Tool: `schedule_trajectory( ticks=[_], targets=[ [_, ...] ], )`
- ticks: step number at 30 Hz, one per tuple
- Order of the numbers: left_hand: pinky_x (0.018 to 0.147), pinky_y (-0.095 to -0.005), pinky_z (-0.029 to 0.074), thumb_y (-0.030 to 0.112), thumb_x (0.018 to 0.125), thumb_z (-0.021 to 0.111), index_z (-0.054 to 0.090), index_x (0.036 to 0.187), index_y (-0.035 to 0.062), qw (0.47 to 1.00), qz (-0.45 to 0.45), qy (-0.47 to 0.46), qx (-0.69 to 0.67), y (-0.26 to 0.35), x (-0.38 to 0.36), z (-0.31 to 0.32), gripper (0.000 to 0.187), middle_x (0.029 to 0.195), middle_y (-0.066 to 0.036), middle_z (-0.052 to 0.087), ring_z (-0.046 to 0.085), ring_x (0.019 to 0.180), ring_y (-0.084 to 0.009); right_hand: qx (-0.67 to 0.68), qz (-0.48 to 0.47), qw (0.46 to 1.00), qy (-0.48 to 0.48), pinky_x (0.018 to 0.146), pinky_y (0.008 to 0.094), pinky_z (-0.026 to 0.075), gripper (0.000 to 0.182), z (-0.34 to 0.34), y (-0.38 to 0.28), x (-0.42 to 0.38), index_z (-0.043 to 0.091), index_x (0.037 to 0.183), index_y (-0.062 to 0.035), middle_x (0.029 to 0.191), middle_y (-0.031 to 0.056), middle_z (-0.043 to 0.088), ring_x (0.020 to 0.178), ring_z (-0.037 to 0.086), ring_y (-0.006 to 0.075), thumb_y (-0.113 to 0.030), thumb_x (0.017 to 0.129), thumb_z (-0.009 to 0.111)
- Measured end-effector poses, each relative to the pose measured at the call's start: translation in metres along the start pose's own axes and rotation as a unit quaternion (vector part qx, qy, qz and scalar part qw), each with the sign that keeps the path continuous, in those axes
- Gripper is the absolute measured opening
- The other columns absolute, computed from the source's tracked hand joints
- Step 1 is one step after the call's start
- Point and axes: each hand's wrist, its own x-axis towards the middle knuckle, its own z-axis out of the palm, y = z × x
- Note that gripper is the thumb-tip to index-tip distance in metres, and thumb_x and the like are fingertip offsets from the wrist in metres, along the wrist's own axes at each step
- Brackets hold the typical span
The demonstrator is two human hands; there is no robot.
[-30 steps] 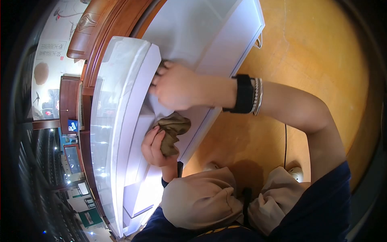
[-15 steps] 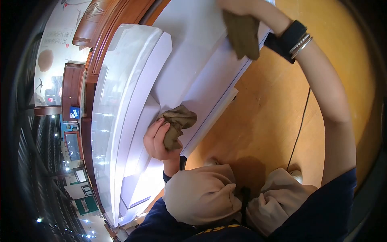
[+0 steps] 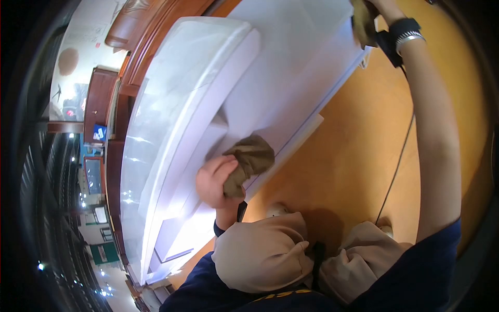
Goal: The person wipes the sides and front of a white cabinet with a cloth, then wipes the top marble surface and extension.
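Observation:
My left hand [image 3: 212, 179] is closed around a crumpled olive-brown cloth [image 3: 250, 158], which lies against the lower part of a long white cabinet-like unit [image 3: 291, 67]. Fingers wrap over the near side of the cloth. At the top right, my right hand [image 3: 383, 9] grips another olive-brown cloth [image 3: 363, 23] at the far end of the unit; the frame's edge cuts off part of this hand. A black band and silvery bracelets circle the right wrist.
A glossy, translucent-looking top [image 3: 171, 99] overhangs the white unit. Dark reddish wooden furniture [image 3: 156, 39] stands behind it. A thin black cable [image 3: 397, 171] runs over the orange-brown floor [image 3: 332, 166] near my feet.
My right hand has moved right and up with its cloth, to the unit's far end. My left hand and its cloth sit slightly farther right, while the view has shifted a little.

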Motion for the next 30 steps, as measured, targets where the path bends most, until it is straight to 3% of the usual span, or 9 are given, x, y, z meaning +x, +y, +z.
schedule_trajectory(
  ticks=[3,7,10,13,16,21,22,23,30],
  targets=[
    [0.065,-0.0319,0.046,0.013,0.06,0.066,0.061,0.082,0.0062,0.999,0.03,-0.007,-0.01,-0.001,0.0,-0.026,0.023,0.081,-0.01,0.064,0.061,0.074,-0.0253,0.003,-0.027,1.0,-0.01,0.097,0.0417,0.034,0.038,0.002,0.012,0.012,0.053,0.114,-0.0042,0.118,0.021,0.052,0.111,0.048,0.0352,-0.028,0.089,0.038],
    [0.063,-0.0348,0.049,0.031,0.076,0.068,0.051,0.09,0.0052,0.99,0.049,0.134,-0.014,0.004,0.013,-0.079,0.034,0.082,-0.013,0.058,0.058,0.072,-0.0259,0.004,-0.062,0.998,-0.021,0.093,0.0411,0.037,0.036,0.005,0.039,0.037,0.054,0.111,-0.002,0.113,0.0219,0.055,0.107,0.051,0.0359,-0.027,0.089,0.039],
    [0.07,-0.0402,0.053,0.052,0.082,0.057,0.042,0.103,0.0055,0.964,0.046,0.243,0.094,-0.003,0.023,-0.121,0.054,0.092,-0.012,0.049,0.054,0.088,-0.0281,0.007,-0.084,0.996,-0.029,0.091,0.0406,0.039,0.035,0.009,0.057,0.052,0.054,0.108,-0.0003,0.11,0.0225,0.057,0.103,0.053,0.0364,-0.026,0.089,0.039],
    [0.086,-0.0435,0.048,0.017,0.078,0.056,0.046,0.107,-0.0012,0.947,0.082,0.249,0.186,-0.029,0.038,-0.176,0.036,0.104,-0.016,0.052,0.054,0.096,-0.0285,0.004,-0.103,0.994,-0.035,0.09,0.0405,0.04,0.035,0.017,0.072,0.063,0.054,0.108,0.0004,0.109,0.0229,0.058,0.102,0.054,0.0368,-0.026,0.09,0.039],
    [0.091,-0.0425,0.044,-0.004,0.064,0.044,0.059,0.096,-0.0049,0.916,-0.073,0.28,0.276,-0.039,0.053,-0.194,0.036,0.103,-0.016,0.058,0.055,0.097,-0.0263,-0.003,-0.113,0.993,-0.032,0.09,0.0406,0.04,0.036,0.019,0.088,0.074,0.054,0.108,0.0005,0.109,0.0232,0.058,0.102,0.054,0.0371,-0.026,0.09,0.039],
    [0.09,-0.0323,0.041,-0.004,0.076,0.042,0.058,0.106,-0.0027,0.919,-0.378,0.043,0.105,-0.093,-0.011,-0.234,0.034,0.103,-0.013,0.06,0.054,0.1,-0.0201,-0.01,-0.134,0.991,-0.028,0.09,0.0407,0.04,0.036,0.026,0.1,0.088,0.054,0.108,0.0007,0.109,0.0237,0.057,0.103,0.053,0.0376,-0.027,0.09,0.038],
    [0.089,-0.03,0.041,-0.002,0.082,0.041,0.058,0.107,-0.0028,0.926,-0.362,-0.005,0.106,-0.101,-0.019,-0.231,0.03,0.105,-0.012,0.06,0.053,0.101,-0.0184,-0.011,-0.139,0.99,-0.026,0.09,0.0407,0.04,0.036,0.028,0.103,0.092,0.054,0.109,0.0008,0.109,0.0238,0.057,0.103,0.053,0.0377,-0.027,0.09,0.038],
    [0.088,-0.0292,0.041,-0.006,0.078,0.04,0.058,0.104,-0.0029,0.914,-0.398,0.057,0.051,-0.099,-0.028,-0.235,0.032,0.102,-0.011,0.06,0.054,0.098,-0.0195,-0.013,-0.142,0.989,-0.024,0.09,0.0407,0.04,0.037,0.03,0.107,0.095,0.054,0.109,0.0008,0.109,0.0239,0.057,0.103,0.053,0.0378,-0.027,0.091,0.038],
    [0.085,-0.0293,0.042,-0.013,0.062,0.036,0.058,0.098,-0.0037,0.921,-0.314,-0.117,0.199,-0.086,-0.03,-0.264,0.043,0.094,-0.014,0.058,0.056,0.093,-0.0261,-0.026,-0.177,0.984,-0.021,0.09,0.0409,0.04,0.038,0.041,0.124,0.113,0.053,0.109,0.0011,0.11,0.0245,0.057,0.103,0.053,0.0384,-0.028,0.091,0.037]
  ],
)
